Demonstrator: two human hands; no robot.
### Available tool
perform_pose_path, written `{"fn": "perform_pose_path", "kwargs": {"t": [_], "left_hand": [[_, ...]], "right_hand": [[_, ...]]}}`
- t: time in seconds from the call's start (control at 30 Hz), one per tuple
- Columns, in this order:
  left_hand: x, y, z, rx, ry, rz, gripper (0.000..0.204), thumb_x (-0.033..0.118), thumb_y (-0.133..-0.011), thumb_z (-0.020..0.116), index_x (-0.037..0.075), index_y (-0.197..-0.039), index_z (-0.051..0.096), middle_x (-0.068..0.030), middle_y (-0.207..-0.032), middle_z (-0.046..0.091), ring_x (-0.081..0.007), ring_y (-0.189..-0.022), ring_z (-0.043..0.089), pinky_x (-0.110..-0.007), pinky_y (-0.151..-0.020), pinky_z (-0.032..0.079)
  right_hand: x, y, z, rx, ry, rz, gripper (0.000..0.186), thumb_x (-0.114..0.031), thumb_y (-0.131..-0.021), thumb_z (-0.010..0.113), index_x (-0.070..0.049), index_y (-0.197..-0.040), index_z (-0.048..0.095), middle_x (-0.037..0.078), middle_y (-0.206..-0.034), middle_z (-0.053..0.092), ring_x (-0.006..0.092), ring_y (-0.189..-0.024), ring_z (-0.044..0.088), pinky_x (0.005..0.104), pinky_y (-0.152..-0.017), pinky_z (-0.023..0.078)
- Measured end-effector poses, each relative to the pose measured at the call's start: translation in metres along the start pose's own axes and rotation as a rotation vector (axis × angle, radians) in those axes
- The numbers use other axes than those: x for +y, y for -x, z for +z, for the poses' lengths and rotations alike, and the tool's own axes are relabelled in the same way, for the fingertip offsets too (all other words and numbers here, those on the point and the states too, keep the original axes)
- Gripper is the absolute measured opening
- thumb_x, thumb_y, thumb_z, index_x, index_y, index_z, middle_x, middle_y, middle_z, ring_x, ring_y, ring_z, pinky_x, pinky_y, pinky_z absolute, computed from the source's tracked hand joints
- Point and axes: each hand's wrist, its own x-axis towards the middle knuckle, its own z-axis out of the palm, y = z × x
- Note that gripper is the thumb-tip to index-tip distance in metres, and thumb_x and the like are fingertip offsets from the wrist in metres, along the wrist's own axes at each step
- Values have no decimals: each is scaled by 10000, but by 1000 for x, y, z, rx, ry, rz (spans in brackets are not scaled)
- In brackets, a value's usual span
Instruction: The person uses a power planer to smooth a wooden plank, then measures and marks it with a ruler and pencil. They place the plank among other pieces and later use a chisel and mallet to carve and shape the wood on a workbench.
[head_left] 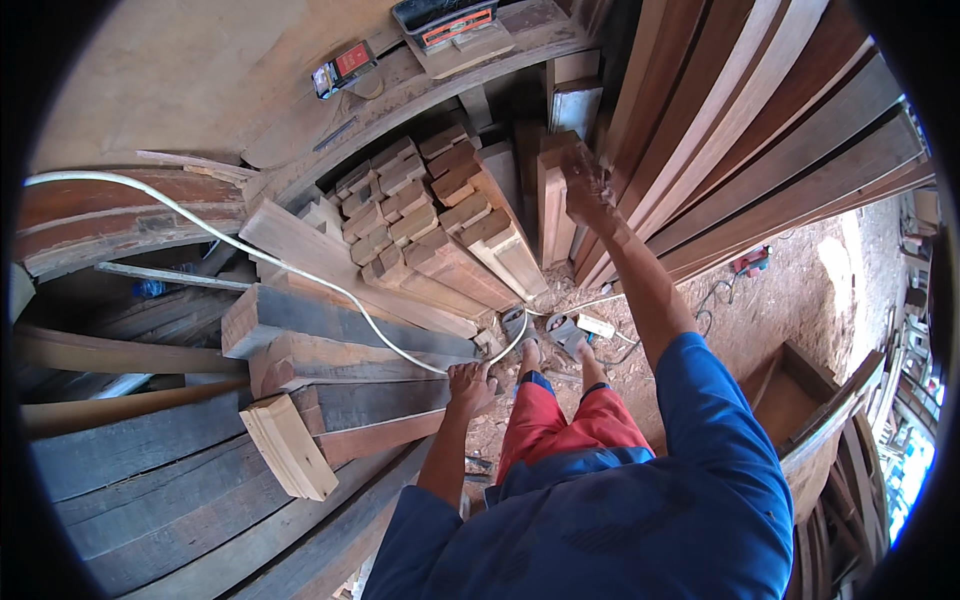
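Note:
My right hand point(588, 190) reaches forward and is closed on the top of an upright timber post point(555, 220), beside long leaning planks point(720, 150). My left hand point(470, 385) has its fingers curled over the near end of a stack of dark-edged beams point(350, 330). A short moulded pale block point(285, 445) lies at that stack's far-left end. Ahead, several upright notched wooden pieces point(410, 200) stand bundled together. A white cable point(270, 260) runs across the beams and loops down by my sandalled feet point(530, 350).
A wooden ledge point(290, 140) holds a dark tool case point(445, 20) and a small red box point(350, 62). A red power tool point(750, 262) lies on the dusty floor point(810, 270) at the right. An open wooden box point(800, 385) and heaped planks are at the lower right.

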Motion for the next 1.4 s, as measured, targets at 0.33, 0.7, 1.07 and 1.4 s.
{"fn": "perform_pose_path", "kwargs": {"t": [0.33, 0.7, 1.07, 1.4], "left_hand": [[1, 2, 8, -85, 3, -20, 517, 441, -879, 630, 141, -1298, 593, -138, -1260, 639, -333, -1220, 552, -510, -1080, 310], [-4, 2, 27, -96, -57, -39, 565, 467, -859, 647, 158, -1329, 593, -116, -1246, 649, -315, -1220, 543, -518, -1070, 305], [19, 1, 23, -179, -25, -129, 549, 446, -880, 629, 178, -1357, 586, -105, -1321, 626, -319, -1271, 527, -534, -1106, 284], [6, 10, 37, -135, 71, -91, 547, 440, -875, 626, 166, -1345, 570, -121, -1336, 612, -338, -1271, 533, -533, -1127, 279]], "right_hand": [[-33, -13, -15, 38, -425, -123, 762, -23, -812, 597, -71, -1532, 355, 260, -1467, 479, 476, -1296, 502, 510, -1121, 404], [-34, 2, -37, 48, -318, -36, 805, -110, -840, 660, -76, -1559, 301, 200, -1602, 315, 463, -1398, 384, 543, -1178, 299], [-60, -36, -10, -107, 213, -240, 468, -169, -897, 585, -117, -1359, 527, 105, -1294, 595, 344, -1240, 542, 503, -1044, 404], [-43, 0, -42, -168, 255, -224, 416, -155, -912, 575, -152, -1327, 548, 52, -1341, 602, 365, -1309, 488, 519, -1139, 310]]}}
